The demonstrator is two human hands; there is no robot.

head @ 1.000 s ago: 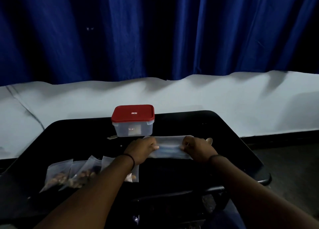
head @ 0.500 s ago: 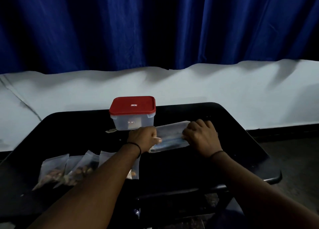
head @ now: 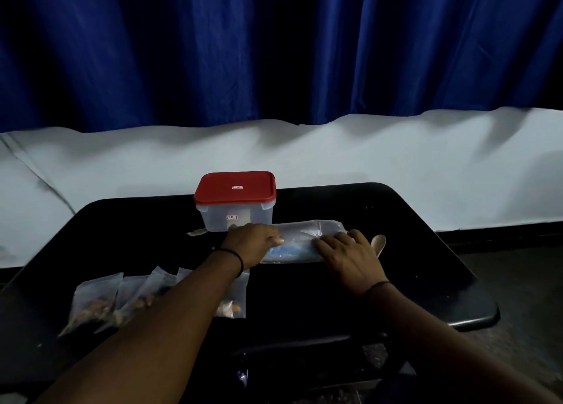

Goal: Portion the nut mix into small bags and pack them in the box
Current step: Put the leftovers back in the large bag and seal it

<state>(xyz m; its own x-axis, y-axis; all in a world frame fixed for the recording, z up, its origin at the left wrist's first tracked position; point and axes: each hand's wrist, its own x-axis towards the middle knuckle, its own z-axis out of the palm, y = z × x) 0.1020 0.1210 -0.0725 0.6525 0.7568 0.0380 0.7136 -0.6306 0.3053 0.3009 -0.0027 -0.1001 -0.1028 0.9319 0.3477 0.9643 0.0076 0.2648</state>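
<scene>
Both hands are pressing down on the flattened pouch, its long axis running hand to hand: left hand gripping one end, right hand lying flat. The lidded box is sitting just beyond the left hand, nearer it; filled bags are lying under the left forearm.

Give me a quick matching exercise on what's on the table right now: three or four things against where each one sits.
Things:
1. box
2. filled bags
3. clear packet
4. spoon

Places:
A. under both hands
B. near left part of the table
C. just right of the right hand
D. far side of the table, red lid on

Pairs: 1-D, 2-B, 3-A, 4-C
</scene>
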